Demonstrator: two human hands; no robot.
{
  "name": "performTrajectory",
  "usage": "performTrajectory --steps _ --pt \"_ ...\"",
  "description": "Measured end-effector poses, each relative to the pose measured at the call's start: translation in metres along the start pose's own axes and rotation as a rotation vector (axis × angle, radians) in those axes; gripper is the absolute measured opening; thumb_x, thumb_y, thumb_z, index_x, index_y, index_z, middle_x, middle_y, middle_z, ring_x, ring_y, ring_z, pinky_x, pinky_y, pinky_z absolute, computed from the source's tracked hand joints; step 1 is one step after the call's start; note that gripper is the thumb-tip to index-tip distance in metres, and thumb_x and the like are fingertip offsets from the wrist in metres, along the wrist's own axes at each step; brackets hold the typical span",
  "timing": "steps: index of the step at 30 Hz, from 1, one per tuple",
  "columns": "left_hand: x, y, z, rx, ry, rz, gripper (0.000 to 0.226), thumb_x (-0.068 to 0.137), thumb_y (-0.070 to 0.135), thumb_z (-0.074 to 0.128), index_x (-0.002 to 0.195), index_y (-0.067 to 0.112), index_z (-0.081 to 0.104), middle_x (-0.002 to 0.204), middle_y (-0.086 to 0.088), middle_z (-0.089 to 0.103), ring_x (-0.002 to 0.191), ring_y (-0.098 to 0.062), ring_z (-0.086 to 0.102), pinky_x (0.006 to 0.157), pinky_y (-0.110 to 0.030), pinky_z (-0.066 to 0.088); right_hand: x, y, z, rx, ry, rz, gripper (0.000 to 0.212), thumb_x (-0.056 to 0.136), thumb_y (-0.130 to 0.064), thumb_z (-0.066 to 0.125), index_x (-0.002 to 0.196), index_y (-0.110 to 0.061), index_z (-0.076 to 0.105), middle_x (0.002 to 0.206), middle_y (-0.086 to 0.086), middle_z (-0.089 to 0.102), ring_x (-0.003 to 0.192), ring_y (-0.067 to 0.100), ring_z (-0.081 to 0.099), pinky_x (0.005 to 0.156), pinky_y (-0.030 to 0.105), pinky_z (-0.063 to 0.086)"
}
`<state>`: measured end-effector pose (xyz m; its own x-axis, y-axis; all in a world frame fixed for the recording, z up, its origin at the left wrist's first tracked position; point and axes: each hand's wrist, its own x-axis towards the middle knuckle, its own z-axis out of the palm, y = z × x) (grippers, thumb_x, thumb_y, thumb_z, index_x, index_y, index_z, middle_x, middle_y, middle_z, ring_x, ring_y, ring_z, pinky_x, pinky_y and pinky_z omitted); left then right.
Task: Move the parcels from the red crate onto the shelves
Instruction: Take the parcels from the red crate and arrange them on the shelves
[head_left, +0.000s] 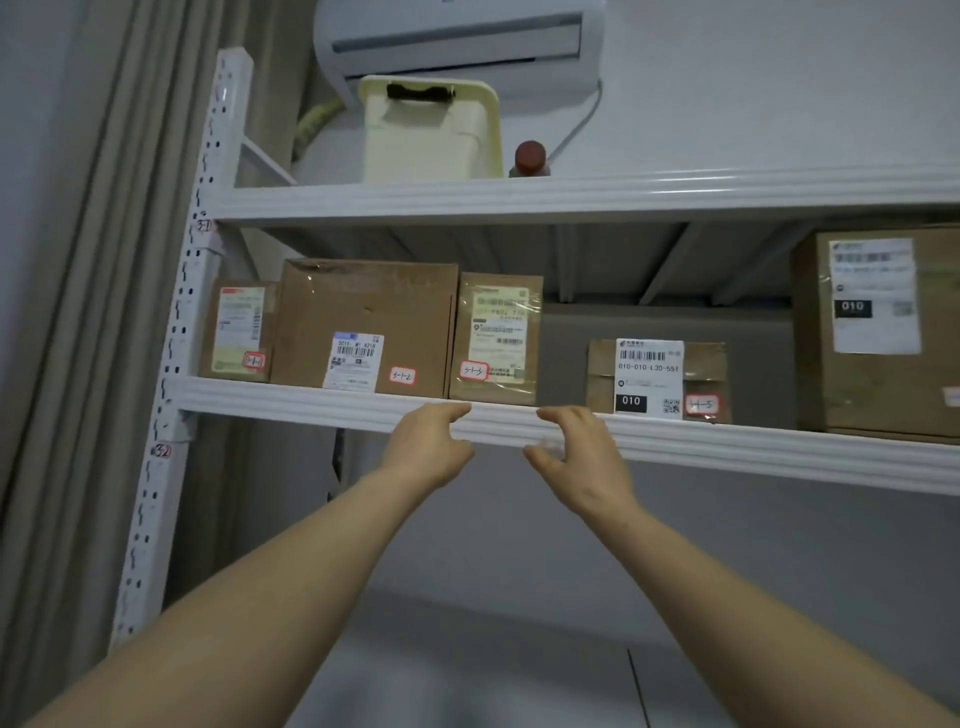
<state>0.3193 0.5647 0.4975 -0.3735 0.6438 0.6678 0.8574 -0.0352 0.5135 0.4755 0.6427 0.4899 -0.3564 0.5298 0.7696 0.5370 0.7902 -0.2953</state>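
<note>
Several brown cardboard parcels stand on the white shelf (727, 447). From the left: a small parcel (239, 332), a wide parcel (363, 312), a narrow upright parcel (496, 338), a low parcel (654, 382) marked 010, and a large parcel (883, 332) at the right edge. My left hand (428, 447) and my right hand (576, 457) hover side by side just below the narrow parcel, in front of the shelf's front rail. Both hands have loosely bent fingers and hold nothing. The red crate is out of view.
The shelf above carries a cream plastic bin (431, 130) and a red-capped bottle (530, 158), under an air conditioner (457, 36). A perforated white upright (176, 338) and a curtain (78, 312) stand at the left. A gap lies between the narrow and low parcels.
</note>
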Motion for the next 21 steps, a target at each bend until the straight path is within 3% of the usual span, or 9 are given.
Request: performTrajectory --steps 3,8,11,16,21 --pt "-0.016 -0.021 -0.005 0.038 -0.017 -0.052 0.054 0.085 0.011 0.059 0.137 0.021 0.05 0.141 0.0 0.05 0.126 -0.019 0.049 0.1 -0.028 0.04 -0.008 -0.009 0.026 0.082 -0.05 -0.039 0.044 0.091 -0.027 0.061 0.133 -0.019 0.05 0.136 -0.001 0.048 0.123 0.016 0.048 0.099 0.032 0.041" --pt "-0.096 -0.105 -0.04 0.238 -0.061 -0.252 0.052 0.086 0.014 0.059 0.137 0.017 0.05 0.138 -0.005 0.053 0.124 -0.022 0.051 0.1 -0.029 0.041 -0.055 -0.062 0.118 0.237 -0.355 -0.13 0.049 0.088 -0.019 0.066 0.133 -0.009 0.051 0.133 0.012 0.051 0.112 0.026 0.056 0.094 0.034 0.042" --pt "-0.162 -0.174 -0.069 0.373 -0.103 -0.439 0.052 0.086 0.014 0.058 0.137 0.019 0.049 0.139 -0.003 0.052 0.125 -0.022 0.05 0.101 -0.03 0.041 -0.1 -0.11 0.184 0.345 -0.567 -0.178 0.052 0.087 -0.019 0.068 0.134 -0.008 0.05 0.134 0.014 0.05 0.115 0.027 0.053 0.091 0.03 0.04" --pt "-0.283 -0.266 -0.12 0.507 -0.142 -0.776 0.051 0.089 0.015 0.054 0.14 0.017 0.045 0.142 -0.007 0.047 0.13 -0.025 0.044 0.105 -0.032 0.037 -0.187 -0.202 0.271 0.457 -0.876 -0.332 0.054 0.086 -0.029 0.068 0.135 -0.014 0.049 0.136 0.009 0.05 0.118 0.022 0.052 0.097 0.037 0.043" --pt "-0.386 -0.348 -0.172 0.448 -0.123 -1.082 0.056 0.092 0.012 0.052 0.146 0.013 0.035 0.146 -0.008 0.042 0.13 -0.025 0.044 0.1 -0.033 0.04 -0.274 -0.297 0.343 0.502 -1.127 -0.42 0.058 0.088 -0.034 0.066 0.139 -0.017 0.045 0.14 0.006 0.045 0.122 0.02 0.048 0.098 0.033 0.041"
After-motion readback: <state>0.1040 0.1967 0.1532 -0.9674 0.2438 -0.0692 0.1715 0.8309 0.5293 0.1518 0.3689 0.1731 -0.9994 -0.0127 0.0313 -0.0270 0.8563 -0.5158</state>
